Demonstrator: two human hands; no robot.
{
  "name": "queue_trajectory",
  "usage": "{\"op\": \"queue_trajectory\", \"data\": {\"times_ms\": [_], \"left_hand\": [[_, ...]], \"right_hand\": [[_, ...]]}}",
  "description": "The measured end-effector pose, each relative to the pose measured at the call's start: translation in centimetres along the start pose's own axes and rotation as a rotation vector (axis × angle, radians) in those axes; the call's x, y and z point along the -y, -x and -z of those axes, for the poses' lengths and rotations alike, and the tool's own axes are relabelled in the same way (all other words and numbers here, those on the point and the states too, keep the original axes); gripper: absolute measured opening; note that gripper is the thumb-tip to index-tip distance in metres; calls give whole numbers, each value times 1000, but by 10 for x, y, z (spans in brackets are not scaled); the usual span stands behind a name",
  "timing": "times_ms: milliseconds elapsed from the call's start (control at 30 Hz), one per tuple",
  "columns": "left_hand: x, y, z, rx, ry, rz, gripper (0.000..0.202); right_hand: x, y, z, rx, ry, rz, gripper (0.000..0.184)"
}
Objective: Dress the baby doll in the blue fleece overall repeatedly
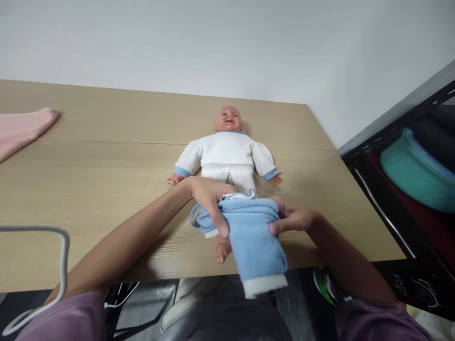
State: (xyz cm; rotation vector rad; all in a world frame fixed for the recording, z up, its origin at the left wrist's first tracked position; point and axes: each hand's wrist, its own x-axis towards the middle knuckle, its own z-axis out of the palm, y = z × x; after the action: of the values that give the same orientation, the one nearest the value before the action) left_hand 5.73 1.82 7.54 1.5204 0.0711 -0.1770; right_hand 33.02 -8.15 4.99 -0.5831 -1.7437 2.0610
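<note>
A baby doll lies on its back on the table, head away from me, in a white top and white pants with blue cuffs on the sleeves. Over its lower legs I hold a small blue terry garment with white cuffs, gathered at the top. My left hand grips its left side, thumb in front. On the right side, my right hand pinches the edge between thumb and fingers. One tube of the garment hangs past the table's front edge. A bare doll foot shows beneath; the other is hidden.
Pink cloth lies at the far left of the wooden table. A white cable loops at the lower left. To the right, a dark shelf holds a teal basin. A pale wall stands behind the table.
</note>
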Motion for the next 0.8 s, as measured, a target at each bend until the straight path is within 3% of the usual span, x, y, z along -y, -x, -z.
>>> {"op": "queue_trajectory", "data": {"times_ms": [200,367,467,533,633,733,800], "left_hand": [[18,2,13,-98,32,-68,43],[33,0,20,-139,-10,-138,44],[29,-1,14,-108,25,-80,40],[24,-2,8,-49,86,-36,37],[20,-2,3,13,155,-26,51],[24,-2,3,-71,142,-51,63],[29,-1,7,-121,114,-69,65]], "right_hand": [[-16,4,5,-147,-18,10,48],[-23,1,8,48,-148,17,79],[-31,-3,7,85,-188,45,89],[-36,-5,6,62,-187,62,85],[-37,-4,3,-10,-174,73,69],[-31,-6,-1,-151,-167,69,70],[-26,-10,-3,-171,-161,45,78]]}}
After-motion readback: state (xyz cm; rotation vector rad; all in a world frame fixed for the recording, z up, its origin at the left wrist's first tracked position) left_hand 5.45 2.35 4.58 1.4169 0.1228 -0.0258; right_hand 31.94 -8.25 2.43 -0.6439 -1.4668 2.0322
